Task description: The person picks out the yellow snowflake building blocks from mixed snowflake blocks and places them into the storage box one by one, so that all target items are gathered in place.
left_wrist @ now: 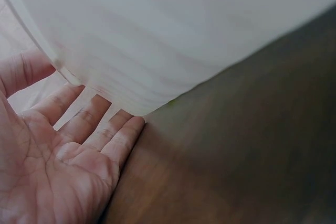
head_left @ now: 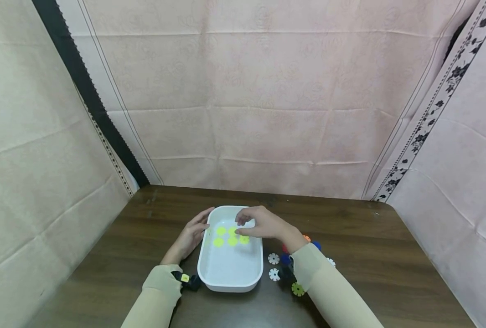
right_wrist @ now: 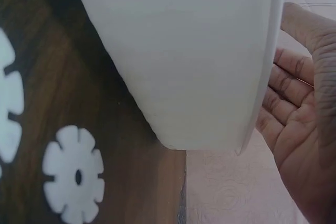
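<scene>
The left hand (head_left: 190, 238) lies along the left side of the white tray (head_left: 230, 269), its fingers loosely extended and touching it, while the right hand (head_left: 264, 222) hangs over the tray's far half, thumb and fingers apart. Yellow-green discs (head_left: 218, 242) lie inside near it; notched white discs (head_left: 273, 258) and coloured ones sit on the counter (head_left: 358, 237) right of the tray, partly hidden by the right arm.

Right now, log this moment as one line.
left hand: touches tray; right hand: over tray; in tray: yellow discs; beside: white discs
</scene>
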Available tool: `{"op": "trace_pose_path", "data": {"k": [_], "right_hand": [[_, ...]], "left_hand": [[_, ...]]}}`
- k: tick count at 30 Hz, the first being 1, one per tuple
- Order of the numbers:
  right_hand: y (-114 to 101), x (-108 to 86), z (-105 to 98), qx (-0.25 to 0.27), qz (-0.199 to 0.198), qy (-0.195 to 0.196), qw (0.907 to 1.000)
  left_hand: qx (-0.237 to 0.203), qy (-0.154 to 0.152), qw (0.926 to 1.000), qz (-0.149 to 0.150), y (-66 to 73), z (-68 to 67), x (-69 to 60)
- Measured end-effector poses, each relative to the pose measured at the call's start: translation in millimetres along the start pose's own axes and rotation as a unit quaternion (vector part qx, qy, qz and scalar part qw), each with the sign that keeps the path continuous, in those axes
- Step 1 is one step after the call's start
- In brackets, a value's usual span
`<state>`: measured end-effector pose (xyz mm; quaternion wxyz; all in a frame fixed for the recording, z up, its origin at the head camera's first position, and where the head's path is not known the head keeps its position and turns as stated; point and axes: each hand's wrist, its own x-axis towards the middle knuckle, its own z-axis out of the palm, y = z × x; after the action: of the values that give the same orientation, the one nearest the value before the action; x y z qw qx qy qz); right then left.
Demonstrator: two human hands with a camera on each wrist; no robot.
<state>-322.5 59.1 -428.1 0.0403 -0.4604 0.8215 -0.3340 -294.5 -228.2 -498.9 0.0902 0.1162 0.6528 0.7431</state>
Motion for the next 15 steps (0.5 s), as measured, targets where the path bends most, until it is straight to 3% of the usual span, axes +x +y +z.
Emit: {"op": "trace_pose_path", "data": {"k": [9, 15], "right_hand": [[-8, -8.5, -4, 0.013, -0.015, 0.046, 0.9988], [-12, -24.5, -8, 0.001, -0.013, 0.099, 0.9950]], "left_hand": [[-0.005, -0.004, 1.0000, 0.004, 0.5, 1.2, -1.0], [0.002, 0.011, 0.9999, -0.004, 0.1, 1.7, -0.5]]}}
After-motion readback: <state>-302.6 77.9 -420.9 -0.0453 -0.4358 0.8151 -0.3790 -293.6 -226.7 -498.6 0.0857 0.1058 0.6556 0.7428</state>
